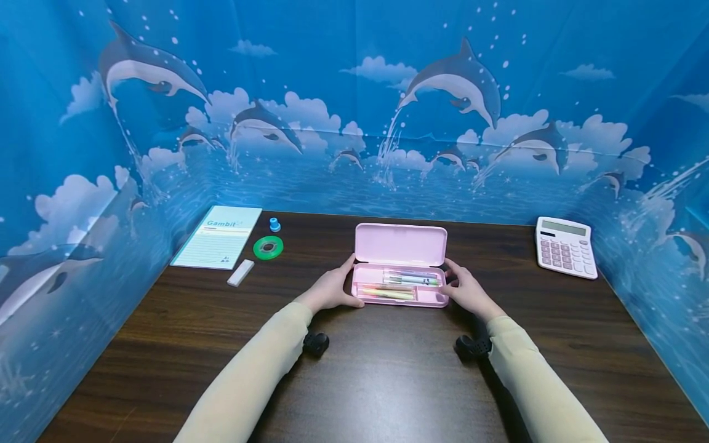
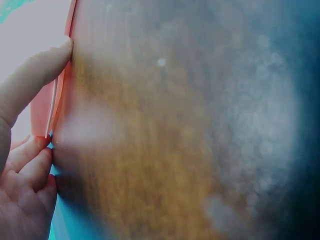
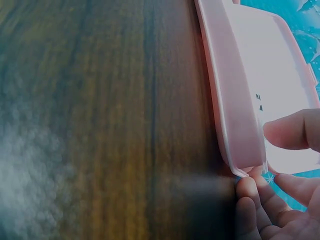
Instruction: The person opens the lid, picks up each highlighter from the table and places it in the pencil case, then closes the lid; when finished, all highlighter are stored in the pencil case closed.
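A pink pencil case [image 1: 399, 303] lies on the table with its lid [image 1: 400, 244] raised at the back. Several pens [image 1: 411, 279] and a bundle of yellow and orange pens [image 1: 388, 292] lie inside. At its left end my left hand [image 1: 330, 288] grips the case, thumb [image 2: 42, 67] along the front edge and fingers at the side. My right hand [image 1: 469, 291] holds the right end. In the right wrist view its thumb [image 3: 292, 131] reaches over the rim, while the other fingers [image 3: 255, 197] curl at the case's end.
A notepad [image 1: 218, 237], a small blue bottle-like piece [image 1: 274, 224], a green tape roll [image 1: 268, 247] and a white eraser-like block [image 1: 240, 273] lie at the left. The calculator [image 1: 566, 247] sits at the far right. A dolphin-printed curtain [image 1: 332, 74] surrounds the table.
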The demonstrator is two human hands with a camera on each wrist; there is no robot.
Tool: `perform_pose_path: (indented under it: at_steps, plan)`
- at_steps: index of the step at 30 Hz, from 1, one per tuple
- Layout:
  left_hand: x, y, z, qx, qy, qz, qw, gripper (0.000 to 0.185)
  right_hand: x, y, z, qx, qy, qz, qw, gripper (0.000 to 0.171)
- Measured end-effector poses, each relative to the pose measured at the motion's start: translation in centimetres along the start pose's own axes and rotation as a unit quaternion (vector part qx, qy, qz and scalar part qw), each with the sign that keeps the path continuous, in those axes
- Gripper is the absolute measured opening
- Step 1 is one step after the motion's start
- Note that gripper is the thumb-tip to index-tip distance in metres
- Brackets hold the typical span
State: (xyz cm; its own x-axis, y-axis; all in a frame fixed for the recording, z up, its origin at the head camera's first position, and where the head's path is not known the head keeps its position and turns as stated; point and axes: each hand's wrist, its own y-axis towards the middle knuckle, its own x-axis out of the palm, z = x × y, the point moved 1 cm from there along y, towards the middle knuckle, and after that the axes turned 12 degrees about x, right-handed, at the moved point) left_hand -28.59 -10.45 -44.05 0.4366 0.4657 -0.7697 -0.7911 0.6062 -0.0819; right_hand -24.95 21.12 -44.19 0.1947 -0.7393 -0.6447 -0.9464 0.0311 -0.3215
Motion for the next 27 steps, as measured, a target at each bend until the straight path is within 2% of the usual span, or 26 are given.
perform_pose_path:
  at_steps: [9,22,27]
  plan:
    - [0.09,0.11,-0.22,0.004,0.009,0.002,1.0000,0.118,-0.17,-0.29,-0.20,0.017,0.062,-0.028,0.998,0.068]
    - [0.16,0.30,-0.28,0.007,-0.003,0.010,0.9999,0.119,-0.25,-0.62,-0.17,0.031,0.083,-0.030,0.996,0.064]
    - [0.20,0.28,-0.24,0.009,-0.002,0.012,0.9999,0.120,-0.30,-0.78,-0.20,0.027,0.116,-0.032,0.992,0.054]
